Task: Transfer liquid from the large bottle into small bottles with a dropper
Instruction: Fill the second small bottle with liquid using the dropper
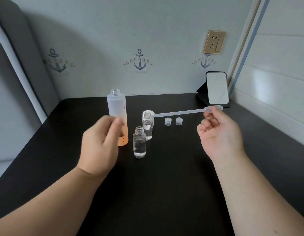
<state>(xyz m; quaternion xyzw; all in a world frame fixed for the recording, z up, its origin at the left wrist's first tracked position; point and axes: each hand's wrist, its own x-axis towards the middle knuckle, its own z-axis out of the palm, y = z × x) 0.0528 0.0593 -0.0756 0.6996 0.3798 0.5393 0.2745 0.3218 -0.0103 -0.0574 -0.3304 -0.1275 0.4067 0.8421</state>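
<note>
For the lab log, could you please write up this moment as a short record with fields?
large bottle: frosted, orange at the base, uncapped, upright
left hand: blurred, in front of the large bottle's lower part, contact unclear
right hand: pinches the dropper bulb
dropper: lies nearly level, tip at the mouth of the far small bottle
far small bottle: open, partly filled with clear liquid
near small bottle: open, partly filled
small caps: two, on the table right of the bottles
white cap: behind the far small bottle
</note>
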